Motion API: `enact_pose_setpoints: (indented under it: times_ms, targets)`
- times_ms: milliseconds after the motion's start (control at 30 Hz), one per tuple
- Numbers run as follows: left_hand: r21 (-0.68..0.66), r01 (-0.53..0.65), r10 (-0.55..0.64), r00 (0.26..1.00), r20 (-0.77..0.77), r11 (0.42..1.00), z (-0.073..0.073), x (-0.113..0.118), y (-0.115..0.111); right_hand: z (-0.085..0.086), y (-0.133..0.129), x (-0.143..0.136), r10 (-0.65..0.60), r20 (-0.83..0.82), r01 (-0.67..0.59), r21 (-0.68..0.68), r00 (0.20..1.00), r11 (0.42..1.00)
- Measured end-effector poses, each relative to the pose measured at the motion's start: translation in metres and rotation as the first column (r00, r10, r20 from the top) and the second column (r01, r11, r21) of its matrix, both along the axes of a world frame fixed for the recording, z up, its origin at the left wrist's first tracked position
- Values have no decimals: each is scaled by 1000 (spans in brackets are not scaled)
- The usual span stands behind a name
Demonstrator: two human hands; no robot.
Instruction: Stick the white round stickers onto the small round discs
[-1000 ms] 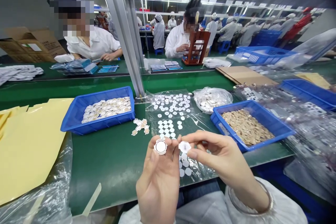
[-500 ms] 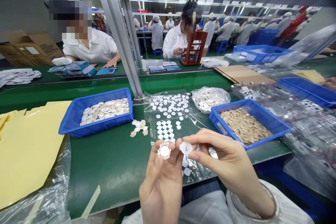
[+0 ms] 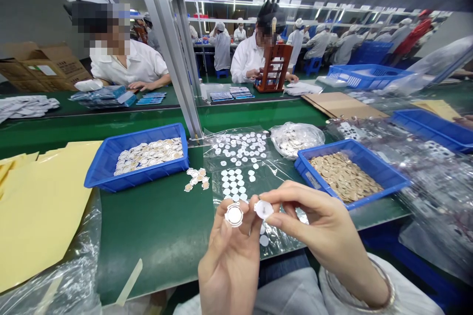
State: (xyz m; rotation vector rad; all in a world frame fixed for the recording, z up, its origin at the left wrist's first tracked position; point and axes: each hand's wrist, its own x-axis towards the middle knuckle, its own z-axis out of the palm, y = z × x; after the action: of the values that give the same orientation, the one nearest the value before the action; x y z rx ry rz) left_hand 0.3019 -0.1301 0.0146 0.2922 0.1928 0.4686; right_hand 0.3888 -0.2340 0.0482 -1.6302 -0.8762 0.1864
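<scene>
My left hand point(image 3: 229, 261) pinches a small round part with a white ring point(image 3: 234, 214) at its fingertips. Right beside it, my right hand point(image 3: 322, 229) holds a white round sticker point(image 3: 263, 209) between thumb and forefinger, nearly touching the round part. Both hover above a clear plastic sheet point(image 3: 244, 177) dotted with several white round stickers. A few finished round parts point(image 3: 196, 178) lie loose on the green table to the left of the sheet.
A blue tray of white-ringed parts point(image 3: 111, 167) sits left, a blue tray of gold discs point(image 3: 384, 172) right, a clear bag of parts point(image 3: 296, 139) between. Yellow sheets point(image 3: 40, 206) cover the left. A metal post point(image 3: 173, 54) rises ahead. Other workers sit beyond.
Both hands have drifted slightly right and down together, still holding the round part and the sticker close to each other.
</scene>
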Motion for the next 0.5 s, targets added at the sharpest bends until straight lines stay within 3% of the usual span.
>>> enact_pose_setpoints:
  times_ms: [267, 500]
  targets:
    - [-28, 42, -42, 999, 15, 999, -5, 0, 0, -9, 2, -2, 17, 143, -25, 59, 990, 998]
    - [-4, 99, -99, 995, 25, 995, -6, -3, -2, -14, 6, -1, 41, 275, -38, -17, 961, 999]
